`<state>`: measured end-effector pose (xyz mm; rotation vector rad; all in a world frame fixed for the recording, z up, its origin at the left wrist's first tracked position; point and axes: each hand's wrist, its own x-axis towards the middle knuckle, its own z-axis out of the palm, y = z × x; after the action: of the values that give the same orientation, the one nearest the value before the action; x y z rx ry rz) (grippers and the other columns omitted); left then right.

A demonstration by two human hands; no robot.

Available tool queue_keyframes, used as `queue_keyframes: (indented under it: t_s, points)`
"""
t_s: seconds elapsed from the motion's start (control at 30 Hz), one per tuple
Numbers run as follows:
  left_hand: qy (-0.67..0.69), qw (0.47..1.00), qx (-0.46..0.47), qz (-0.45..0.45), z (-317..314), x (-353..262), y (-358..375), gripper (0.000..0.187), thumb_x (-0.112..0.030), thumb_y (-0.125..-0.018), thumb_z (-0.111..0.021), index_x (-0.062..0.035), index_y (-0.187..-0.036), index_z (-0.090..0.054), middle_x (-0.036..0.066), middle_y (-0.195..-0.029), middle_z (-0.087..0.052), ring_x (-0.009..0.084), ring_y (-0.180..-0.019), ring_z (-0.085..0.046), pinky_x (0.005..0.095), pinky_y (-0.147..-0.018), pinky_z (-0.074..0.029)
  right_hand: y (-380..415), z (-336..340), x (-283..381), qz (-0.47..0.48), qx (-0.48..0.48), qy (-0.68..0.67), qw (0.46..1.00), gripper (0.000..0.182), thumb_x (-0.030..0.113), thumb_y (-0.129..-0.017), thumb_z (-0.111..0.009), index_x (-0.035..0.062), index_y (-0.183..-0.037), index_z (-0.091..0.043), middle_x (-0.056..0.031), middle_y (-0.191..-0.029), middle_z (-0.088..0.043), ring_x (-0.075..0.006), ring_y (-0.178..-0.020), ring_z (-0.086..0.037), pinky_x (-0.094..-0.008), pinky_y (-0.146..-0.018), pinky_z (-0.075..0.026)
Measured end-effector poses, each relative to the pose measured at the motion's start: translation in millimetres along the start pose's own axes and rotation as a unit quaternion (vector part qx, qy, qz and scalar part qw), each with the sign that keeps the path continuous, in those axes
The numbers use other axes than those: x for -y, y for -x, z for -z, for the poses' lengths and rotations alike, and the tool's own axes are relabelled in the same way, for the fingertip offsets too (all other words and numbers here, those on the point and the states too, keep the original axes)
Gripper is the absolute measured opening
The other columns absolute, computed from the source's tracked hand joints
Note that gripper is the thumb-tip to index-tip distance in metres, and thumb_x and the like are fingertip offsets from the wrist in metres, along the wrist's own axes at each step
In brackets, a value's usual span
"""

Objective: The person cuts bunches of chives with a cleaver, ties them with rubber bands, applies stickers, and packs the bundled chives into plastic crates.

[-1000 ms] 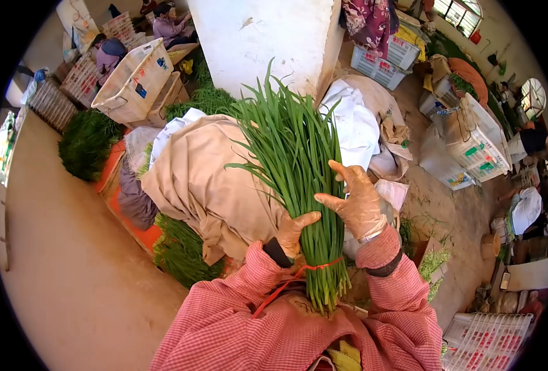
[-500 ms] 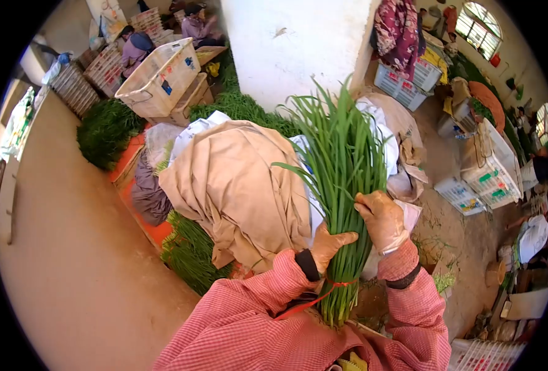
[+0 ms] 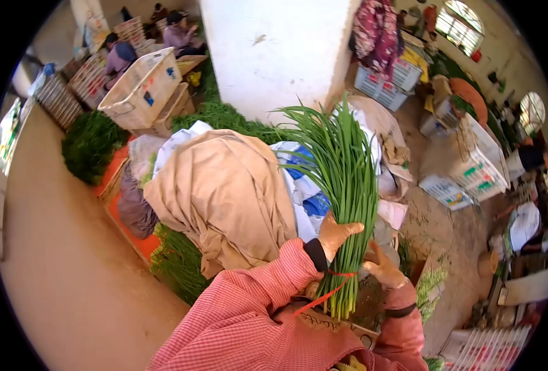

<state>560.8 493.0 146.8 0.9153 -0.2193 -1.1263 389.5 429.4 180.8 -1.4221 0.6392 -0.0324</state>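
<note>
A bunch of garlic chives stands in front of me, leaf tips up and cut stems pointing down. My left hand, in a thin glove, wraps the stems from the left with its thumb across the front. Just below that grip a red tie circles the stems, its loose tail hanging to the lower left. My right hand, gloved too, is beside the lower stems on the right with its fingers apart. Beneath the stem ends is a box edge with handwriting.
A tan cloth covers a large heap on the left. More greens lie by the wall, and a white pillar rises ahead. Plastic crates stand at the back left, others at the right. Several people sit farther off.
My right hand has let go of the upper leaves and moved down beside the tie. The bunch is more upright and its leaves are gathered closer. The view has shifted slightly right.
</note>
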Motion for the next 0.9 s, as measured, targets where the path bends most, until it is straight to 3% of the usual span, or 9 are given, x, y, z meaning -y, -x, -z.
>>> queue_keyframes:
  t_s: [0.1,0.17,0.23,0.33,0.43,0.6,0.67,0.8,0.9]
  points:
    - [-0.070,0.990,0.108,0.055,-16,-42,10,0.080,-0.006,-0.067,-0.073,-0.0035,-0.131,-0.024,0.011,-0.114,-0.050,0.0185,-0.097,-0.053,0.0322,-0.082,-0.046,-22,-25,-11,0.052,-0.104,-0.181,0.977,0.078,0.026,-0.072,-0.072,0.0052,-0.130,-0.025,-0.0105,-0.114,-0.050,-0.0207,-0.099,-0.052,-0.0347,-0.082,-0.047]
    - [-0.162,0.986,0.022,0.002,-1,-58,29,0.098,-0.015,-0.069,-0.072,-0.0033,-0.137,-0.002,0.016,-0.124,-0.041,0.0242,-0.104,-0.051,0.0347,-0.087,-0.043,-16,-26,-9,0.079,-0.146,-0.209,0.964,0.064,0.020,-0.072,-0.073,0.0057,-0.122,-0.036,-0.0078,-0.110,-0.053,-0.0185,-0.095,-0.055,-0.0313,-0.077,-0.050]
    - [-0.196,0.970,0.098,0.107,84,-7,-5,0.081,-0.028,-0.073,-0.069,-0.0023,-0.135,-0.022,0.017,-0.131,-0.035,0.0287,-0.114,-0.042,0.0429,-0.092,-0.039,-11,-25,-42,0.089,-0.175,-0.226,0.954,0.058,0.024,-0.075,-0.070,0.0044,-0.121,-0.041,-0.0076,-0.110,-0.054,-0.0187,-0.093,-0.056,-0.0319,-0.079,-0.049]
    - [-0.041,0.937,0.251,0.238,47,10,4,0.070,-0.039,-0.076,-0.064,-0.0041,-0.129,-0.035,0.012,-0.126,-0.044,0.0230,-0.113,-0.044,0.0382,-0.098,-0.032,1,-39,-48,0.102,-0.015,-0.333,0.937,0.067,0.037,-0.078,-0.064,0.0014,-0.127,-0.038,-0.0092,-0.120,-0.049,-0.0202,-0.107,-0.049,-0.0336,-0.088,-0.043]
    - [0.017,0.916,0.225,0.333,18,16,-25,0.059,-0.035,-0.076,-0.064,-0.0037,-0.122,-0.043,0.010,-0.112,-0.054,0.0225,-0.095,-0.056,0.0359,-0.084,-0.047,9,-30,-69,0.030,-0.021,-0.273,0.961,0.070,0.038,-0.077,-0.065,0.0016,-0.129,-0.036,-0.0093,-0.123,-0.047,-0.0216,-0.115,-0.042,-0.0358,-0.091,-0.040]
    - [-0.127,0.959,0.174,0.182,-47,57,-25,0.047,-0.013,-0.074,-0.068,-0.0019,-0.114,-0.047,0.010,-0.102,-0.058,0.0221,-0.088,-0.059,0.0353,-0.075,-0.052,19,39,-58,0.144,-0.145,-0.448,0.870,0.072,0.033,-0.076,-0.068,0.0002,-0.129,-0.034,-0.0124,-0.118,-0.049,-0.0237,-0.114,-0.043,-0.0389,-0.091,-0.041]
    - [-0.129,0.966,0.143,0.175,-68,75,-31,0.044,-0.004,-0.073,-0.068,-0.0040,-0.113,-0.048,0.011,-0.103,-0.058,0.0231,-0.087,-0.060,0.0387,-0.072,-0.053,22,58,-52,0.042,-0.316,-0.352,0.880,0.058,0.018,-0.077,-0.068,-0.0006,-0.124,-0.038,-0.0129,-0.111,-0.053,-0.0238,-0.103,-0.052,-0.0373,-0.086,-0.045]
    - [-0.038,0.957,0.174,0.229,-99,88,-33,0.048,-0.008,-0.075,-0.065,-0.0031,-0.119,-0.045,0.010,-0.110,-0.056,0.0241,-0.096,-0.057,0.0372,-0.082,-0.050,35,95,-137,0.183,-0.304,-0.538,0.765,0.048,0.006,-0.074,-0.069,-0.0010,-0.114,-0.045,-0.0118,-0.101,-0.059,-0.0193,-0.086,-0.060,-0.0289,-0.079,-0.049]
    - [-0.040,0.959,0.158,0.234,-128,101,-32,0.049,-0.008,-0.075,-0.065,-0.0037,-0.120,-0.045,0.009,-0.110,-0.056,0.0245,-0.098,-0.056,0.0377,-0.084,-0.048,65,119,-144,0.176,-0.313,-0.504,0.785,0.042,0.009,-0.074,-0.069,-0.0032,-0.109,-0.049,-0.0095,-0.098,-0.060,-0.0177,-0.089,-0.060,-0.0278,-0.079,-0.049]
